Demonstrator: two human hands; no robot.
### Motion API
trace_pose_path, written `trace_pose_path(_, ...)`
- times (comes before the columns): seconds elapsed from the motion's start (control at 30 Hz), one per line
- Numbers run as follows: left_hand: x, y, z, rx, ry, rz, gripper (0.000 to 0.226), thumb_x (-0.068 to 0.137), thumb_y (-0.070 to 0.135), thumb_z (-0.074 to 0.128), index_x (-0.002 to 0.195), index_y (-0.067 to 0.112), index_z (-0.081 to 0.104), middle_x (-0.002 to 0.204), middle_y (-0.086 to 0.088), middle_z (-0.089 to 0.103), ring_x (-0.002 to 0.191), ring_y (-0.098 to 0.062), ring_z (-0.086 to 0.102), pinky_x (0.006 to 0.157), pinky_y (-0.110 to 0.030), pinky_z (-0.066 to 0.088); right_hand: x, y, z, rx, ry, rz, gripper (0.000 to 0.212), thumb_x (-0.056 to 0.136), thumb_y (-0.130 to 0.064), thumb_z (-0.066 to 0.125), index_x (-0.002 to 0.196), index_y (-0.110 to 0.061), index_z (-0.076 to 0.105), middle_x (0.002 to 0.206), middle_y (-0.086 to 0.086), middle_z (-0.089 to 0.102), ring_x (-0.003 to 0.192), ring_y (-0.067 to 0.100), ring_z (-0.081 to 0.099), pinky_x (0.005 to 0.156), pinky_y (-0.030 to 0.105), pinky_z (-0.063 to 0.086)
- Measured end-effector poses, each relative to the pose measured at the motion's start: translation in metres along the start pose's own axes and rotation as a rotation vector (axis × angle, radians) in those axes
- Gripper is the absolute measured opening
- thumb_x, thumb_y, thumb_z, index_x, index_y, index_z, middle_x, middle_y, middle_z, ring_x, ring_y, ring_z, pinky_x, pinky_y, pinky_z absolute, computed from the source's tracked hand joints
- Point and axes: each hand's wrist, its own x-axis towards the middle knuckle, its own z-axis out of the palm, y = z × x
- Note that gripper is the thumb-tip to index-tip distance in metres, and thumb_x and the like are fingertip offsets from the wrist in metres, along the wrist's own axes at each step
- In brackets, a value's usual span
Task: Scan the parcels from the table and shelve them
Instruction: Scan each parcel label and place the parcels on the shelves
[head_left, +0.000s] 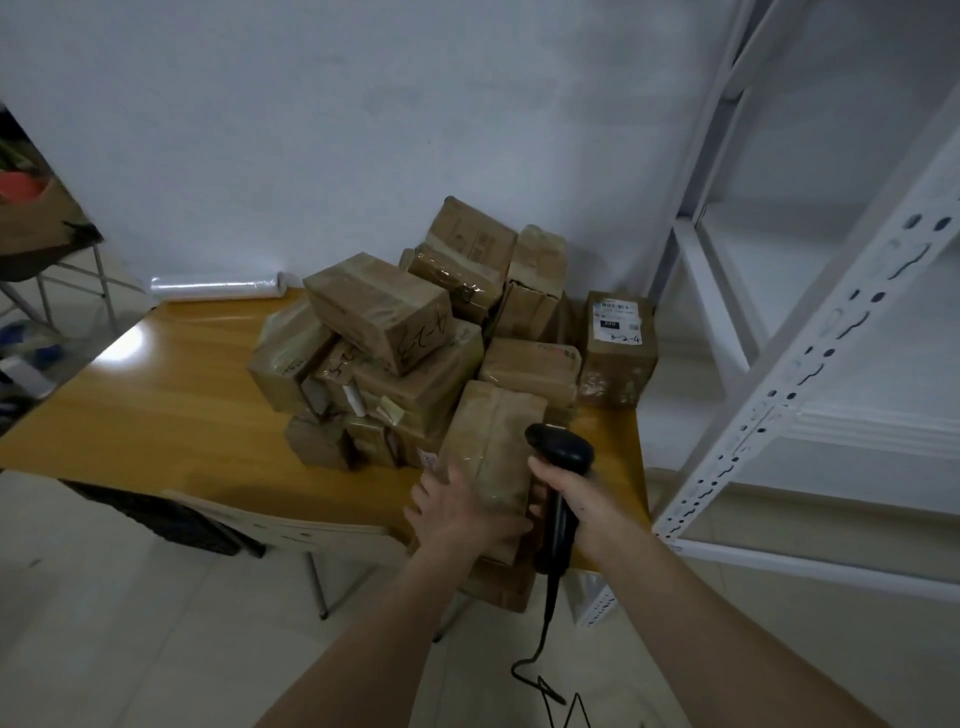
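Note:
Several taped brown cardboard parcels (395, 332) are piled on a wooden table (171, 384). A long brown parcel (493, 441) leans at the table's front edge, on top of another box. My left hand (457, 514) lies on its near end, fingers spread over the top and side. My right hand (576, 499) grips the handle of a black corded barcode scanner (558, 452), whose head points at the parcel's far part. One box (618, 348) at the back right carries a white label marked 3-2-4.
A white metal shelf rack (810, 364) stands right of the table, its shelves bare. A roll of clear film (218, 286) lies at the table's back edge. A chair (270, 525) sits under the front. Clutter and a stand fill the far left.

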Motion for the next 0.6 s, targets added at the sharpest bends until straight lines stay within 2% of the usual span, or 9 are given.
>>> trace_pose_path(0.17,0.013,0.012,0.017,0.183,0.033,-0.042,0.137,0.056,0.079,0.07,0.153,0.021,-0.007,0.159,-0.023,-0.001,0.146,-0.042,0.005,0.118,-0.053,0.006,0.021,-0.003,-0.012,-0.027,-0.022,0.008,0.042,0.072,-0.022,0.083,0.11,-0.01,0.069,0.101,0.009,0.074,0.093,0.025,0.071,0.081,0.037,0.057)
trace_pose_path(0.23,0.014,0.014,0.021,0.23,0.026,-0.063,0.136,0.059,0.078,0.07,0.153,0.021,-0.009,0.159,-0.024,-0.005,0.147,-0.043,0.001,0.118,-0.055,0.005,0.024,-0.003,-0.016,-0.023,-0.038,0.013,0.039,0.075,-0.019,0.081,0.11,-0.009,0.068,0.105,0.009,0.073,0.095,0.024,0.07,0.078,0.034,0.056)
trace_pose_path(0.3,0.017,0.015,0.022,0.249,0.01,-0.078,0.133,0.06,0.075,0.071,0.153,0.023,-0.008,0.158,-0.023,-0.002,0.145,-0.043,0.006,0.116,-0.056,0.009,0.026,-0.003,-0.017,-0.009,-0.043,0.014,0.034,0.078,-0.018,0.078,0.108,-0.008,0.068,0.106,0.009,0.072,0.096,0.023,0.069,0.077,0.032,0.056)
trace_pose_path(0.37,0.02,0.014,0.015,0.229,0.002,-0.081,0.129,0.058,0.072,0.074,0.152,0.027,-0.003,0.153,-0.021,0.009,0.14,-0.041,0.017,0.113,-0.053,0.018,0.025,-0.003,-0.016,0.019,-0.043,0.024,0.026,0.08,-0.02,0.076,0.103,-0.009,0.068,0.104,0.009,0.072,0.096,0.023,0.068,0.082,0.033,0.054)
trace_pose_path(0.43,0.024,0.008,0.002,0.159,-0.03,-0.07,0.123,0.059,0.067,0.076,0.151,0.031,0.002,0.148,-0.017,0.017,0.135,-0.038,0.024,0.11,-0.05,0.024,0.025,-0.004,-0.016,0.064,-0.009,0.034,0.024,0.08,-0.021,0.076,0.1,-0.01,0.067,0.103,0.01,0.07,0.097,0.024,0.067,0.085,0.035,0.053)
trace_pose_path(0.5,0.028,-0.001,-0.009,0.039,-0.064,-0.04,0.122,0.057,0.063,0.079,0.15,0.035,0.005,0.145,-0.015,0.024,0.134,-0.037,0.027,0.109,-0.049,0.028,0.028,-0.004,-0.02,0.109,0.049,0.021,0.036,0.077,-0.022,0.079,0.108,-0.009,0.067,0.105,0.012,0.07,0.098,0.027,0.067,0.086,0.037,0.054)
trace_pose_path(0.6,0.029,-0.022,-0.022,-0.292,-0.206,-0.01,0.128,0.041,0.063,0.087,0.148,0.04,0.02,0.144,-0.006,0.038,0.131,-0.029,0.041,0.106,-0.045,0.041,0.025,-0.005,-0.022,0.167,0.098,-0.001,0.049,0.073,-0.025,0.082,0.116,-0.011,0.066,0.108,0.011,0.071,0.099,0.028,0.067,0.087,0.041,0.054)
